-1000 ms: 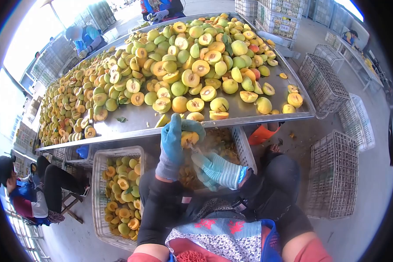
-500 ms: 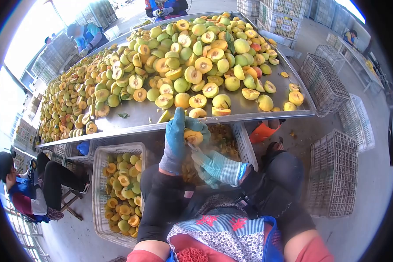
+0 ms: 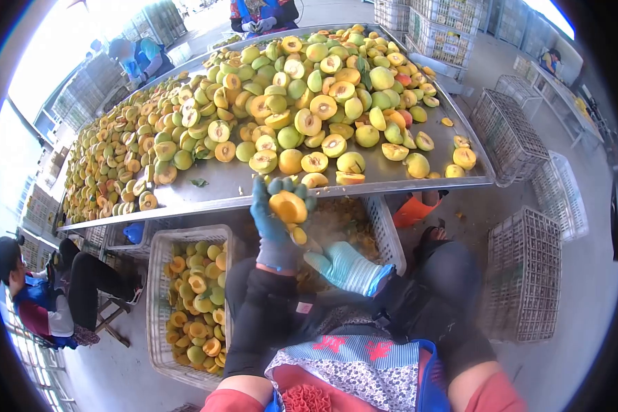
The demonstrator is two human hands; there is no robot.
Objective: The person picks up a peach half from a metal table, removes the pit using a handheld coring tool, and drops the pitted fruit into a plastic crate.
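Note:
My left hand (image 3: pixel 271 223), in a blue-green glove, is closed around a yellow peach half (image 3: pixel 288 207) just in front of the table edge. The half's cut face is turned up and shows a smooth hollow with no stone in it. Just below it a small yellow-brown piece (image 3: pixel 299 235), perhaps the stone, shows against the glove. My right hand (image 3: pixel 350 268), in a striped pale-green glove, is closed on a small thin metal tool (image 3: pixel 313 245), mostly hidden and blurred. Its tip points toward the left hand, close under the fruit.
A metal table (image 3: pixel 216 201) bears a heap of whole and halved peaches (image 3: pixel 275 110). To my left stands a crate (image 3: pixel 154 302) of hollowed halves; another crate (image 3: pixel 389 237) with scraps lies beneath my hands. Stacked crates (image 3: pixel 525 275) stand right. A co-worker (image 3: pixel 44 295) sits at left.
My left hand has opened out its hold and turned the peach half up, so its hollow shows. The right hand has drawn slightly down and away from the fruit, with the small piece now below the half.

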